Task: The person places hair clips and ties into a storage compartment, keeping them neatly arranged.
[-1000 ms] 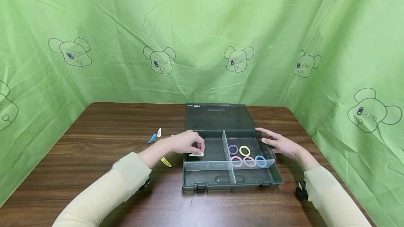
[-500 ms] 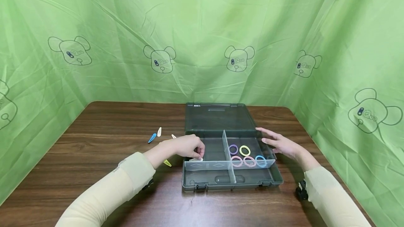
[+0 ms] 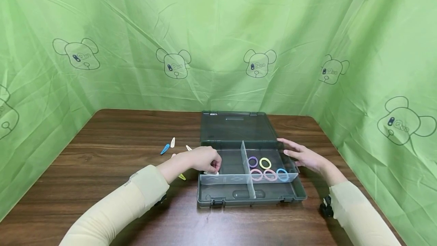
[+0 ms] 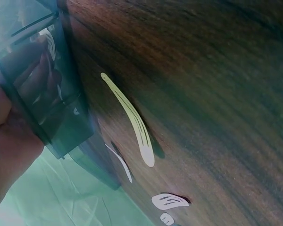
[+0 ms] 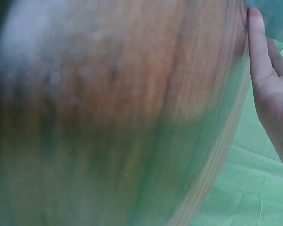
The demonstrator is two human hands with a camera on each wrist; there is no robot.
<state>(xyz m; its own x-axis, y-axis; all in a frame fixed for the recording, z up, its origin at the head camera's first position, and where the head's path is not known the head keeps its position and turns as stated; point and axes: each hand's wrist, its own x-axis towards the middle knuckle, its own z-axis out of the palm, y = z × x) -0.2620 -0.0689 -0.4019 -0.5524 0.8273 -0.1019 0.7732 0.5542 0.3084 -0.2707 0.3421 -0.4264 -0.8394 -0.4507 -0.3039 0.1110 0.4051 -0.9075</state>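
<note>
My left hand (image 3: 206, 158) reaches into the back left compartment of a dark see-through box (image 3: 218, 194), pinching a white snap hair clip (image 3: 214, 173) low down by the front divider. In the left wrist view its fingers and the clip show through the tinted box wall. My right hand (image 3: 307, 160) rests against the box's right side, fingers extended. Several hair ties lie in the back right compartment: a purple one (image 3: 252, 162), a yellow one (image 3: 265, 163), a blue one (image 3: 282, 174) and two pink ones, one pink tie (image 3: 271, 175) by the divider.
On the table left of the box lie a blue clip (image 3: 165, 149), a white clip (image 3: 172, 142), another pale clip (image 3: 188, 147) and a yellow clip (image 4: 129, 115), partly hidden by my left arm. The open lid (image 3: 235, 127) lies back behind the box. Green cloth surrounds the table.
My left hand has lowered the white clip toward the front divider of its compartment, then stays nearly still. My right hand keeps its place on the box side.
</note>
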